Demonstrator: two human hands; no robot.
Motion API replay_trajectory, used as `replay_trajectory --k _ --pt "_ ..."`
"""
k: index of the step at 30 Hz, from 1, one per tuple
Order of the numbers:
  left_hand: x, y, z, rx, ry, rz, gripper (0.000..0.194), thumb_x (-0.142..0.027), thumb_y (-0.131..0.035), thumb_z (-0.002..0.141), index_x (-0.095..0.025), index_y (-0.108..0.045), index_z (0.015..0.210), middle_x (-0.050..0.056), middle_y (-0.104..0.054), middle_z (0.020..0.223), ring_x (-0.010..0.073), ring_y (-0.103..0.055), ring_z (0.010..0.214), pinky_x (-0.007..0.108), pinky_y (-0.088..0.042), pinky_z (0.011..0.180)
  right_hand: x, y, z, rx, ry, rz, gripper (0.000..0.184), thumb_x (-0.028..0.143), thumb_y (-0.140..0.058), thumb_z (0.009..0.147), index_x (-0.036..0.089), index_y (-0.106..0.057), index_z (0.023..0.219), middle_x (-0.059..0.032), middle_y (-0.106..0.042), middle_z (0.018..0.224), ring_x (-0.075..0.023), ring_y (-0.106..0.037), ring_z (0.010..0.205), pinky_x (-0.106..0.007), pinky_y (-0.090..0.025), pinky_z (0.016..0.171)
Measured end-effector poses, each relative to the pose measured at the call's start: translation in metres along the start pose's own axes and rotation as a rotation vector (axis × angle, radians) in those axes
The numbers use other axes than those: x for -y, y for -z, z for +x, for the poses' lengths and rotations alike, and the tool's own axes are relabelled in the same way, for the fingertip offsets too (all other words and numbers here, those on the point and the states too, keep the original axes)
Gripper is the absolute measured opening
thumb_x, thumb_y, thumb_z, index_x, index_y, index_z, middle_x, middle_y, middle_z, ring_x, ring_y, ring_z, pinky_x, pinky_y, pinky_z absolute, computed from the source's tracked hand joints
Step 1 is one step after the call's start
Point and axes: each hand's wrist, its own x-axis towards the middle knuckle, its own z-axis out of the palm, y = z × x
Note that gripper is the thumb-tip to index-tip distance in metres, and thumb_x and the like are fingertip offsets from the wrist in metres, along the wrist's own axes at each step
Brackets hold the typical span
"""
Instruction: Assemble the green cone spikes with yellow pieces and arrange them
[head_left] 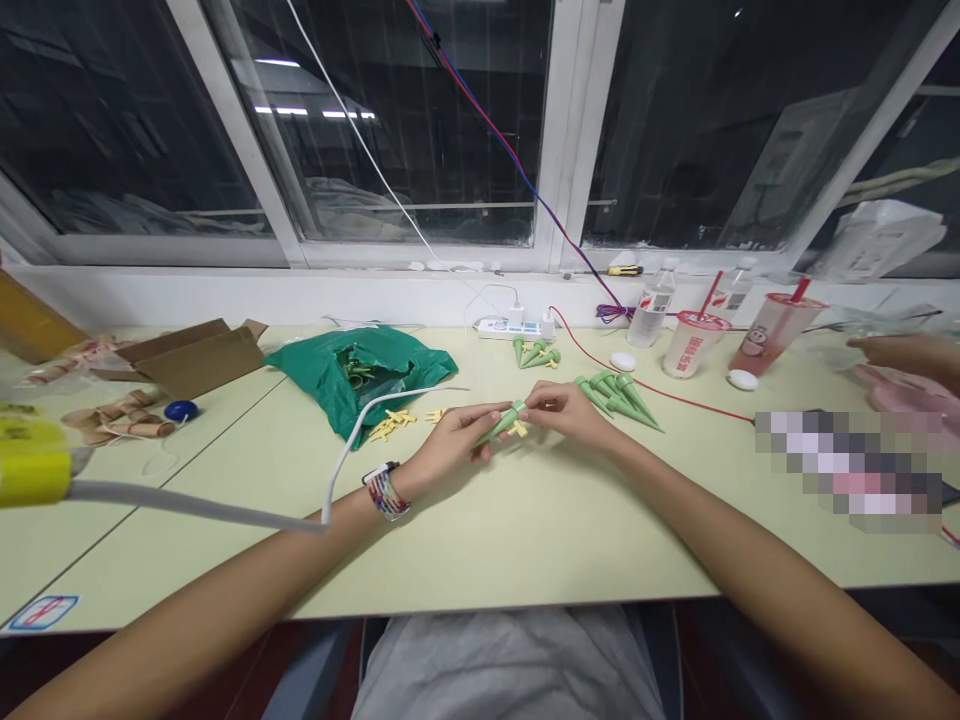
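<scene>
My left hand (444, 442) is closed around a green plastic spike (495, 425), whose tip points down toward my palm. A small yellow valve-like piece (517, 429) sticks out near its wide end. My right hand (564, 408) pinches at that wide end, and its fingertips partly hide it. Beyond my right hand lie several loose green spikes (628, 402). Farther back are a few more spikes with yellow pieces (534, 353). Several loose yellow pieces (388, 426) lie left of my left hand, beside an open green plastic bag (307, 362) with green parts inside.
A white cable (352, 440) arches over my left forearm. At the back stand a power strip (499, 328), a bottle (649, 310) and two drink cups (694, 345). Left are a cardboard box (199, 365) and wooden pieces (124, 425); another person's hand (911, 355) is at right.
</scene>
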Motion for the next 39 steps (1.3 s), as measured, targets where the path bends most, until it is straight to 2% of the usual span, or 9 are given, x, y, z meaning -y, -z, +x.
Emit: replay_trajectory --k 5,9,11,15,18,24,30,39 --pt "0.008 0.000 -0.001 0.023 0.042 -0.091 0.058 -0.050 -0.066 0.092 -0.018 -0.057 0.139 0.007 -0.072 0.093 0.0129 -0.064 0.059 0.027 -0.052 0.057 -0.024 0.034 0.012 -0.183 -0.026 -0.143 0.031 0.049 -0.076 0.079 0.018 -0.075 0.080 -0.0043 -0.066 0.085 -0.0172 -0.058 0.074 -0.030 -0.045 0.067" --pt "0.010 -0.003 -0.002 0.032 0.038 -0.120 0.060 -0.044 -0.066 0.091 -0.019 -0.048 0.142 0.007 -0.072 0.094 0.0158 -0.069 0.064 0.031 -0.056 0.064 -0.043 0.057 0.013 -0.342 -0.036 -0.397 0.024 0.041 -0.071 0.083 0.018 -0.075 0.079 -0.0060 -0.068 0.087 -0.0201 -0.062 0.081 -0.032 -0.047 0.076" --pt "0.012 -0.004 -0.003 0.030 0.038 -0.131 0.058 -0.042 -0.066 0.091 -0.019 -0.047 0.140 0.007 -0.073 0.092 0.0160 -0.070 0.064 0.032 -0.057 0.066 -0.048 0.062 0.012 -0.368 -0.051 -0.546 0.022 0.037 -0.068 0.086 0.018 -0.077 0.081 -0.0072 -0.070 0.089 -0.0206 -0.063 0.083 -0.033 -0.047 0.079" --pt "0.015 -0.006 -0.001 0.027 0.043 -0.128 0.049 -0.042 -0.067 0.089 -0.019 -0.052 0.130 0.006 -0.073 0.088 0.0157 -0.069 0.062 0.029 -0.054 0.061 -0.050 0.064 0.017 -0.325 -0.126 -0.818 0.024 0.034 -0.063 0.091 0.019 -0.080 0.085 -0.0105 -0.075 0.096 -0.0262 -0.062 0.098 -0.034 -0.044 0.087" --pt "0.018 -0.006 0.000 0.019 0.044 -0.138 0.044 -0.041 -0.067 0.089 -0.019 -0.053 0.124 0.006 -0.072 0.086 0.0152 -0.069 0.062 0.027 -0.051 0.058 -0.050 0.069 0.026 -0.318 -0.187 -0.905 0.024 0.034 -0.064 0.090 0.019 -0.082 0.087 -0.0113 -0.078 0.097 -0.0300 -0.061 0.106 -0.034 -0.044 0.089" --pt "0.019 -0.007 -0.001 0.019 0.048 -0.147 0.035 -0.035 -0.065 0.089 -0.018 -0.056 0.117 0.005 -0.072 0.084 0.0148 -0.068 0.062 0.027 -0.051 0.059 -0.055 0.079 0.043 -0.280 -0.296 -0.882 0.022 0.032 -0.066 0.086 0.018 -0.083 0.087 -0.0094 -0.080 0.091 -0.0244 -0.068 0.091 -0.029 -0.045 0.079" --pt "0.021 -0.008 -0.002 0.032 0.031 -0.155 0.032 -0.037 -0.065 0.089 -0.018 -0.057 0.114 0.005 -0.072 0.082 0.0145 -0.068 0.062 0.027 -0.051 0.060 -0.057 0.077 0.047 -0.255 -0.360 -0.903 0.024 0.036 -0.068 0.084 0.018 -0.083 0.082 -0.0103 -0.078 0.080 -0.0231 -0.068 0.078 -0.030 -0.044 0.069" --pt "0.021 -0.010 -0.002 0.035 0.041 -0.165 0.033 -0.035 -0.066 0.087 -0.019 -0.056 0.115 0.004 -0.071 0.081 0.0139 -0.066 0.061 0.027 -0.051 0.060 -0.060 0.077 0.050 -0.228 -0.434 -0.930 0.024 0.037 -0.067 0.087 0.019 -0.083 0.086 -0.0110 -0.079 0.087 -0.0227 -0.068 0.080 -0.029 -0.040 0.066"
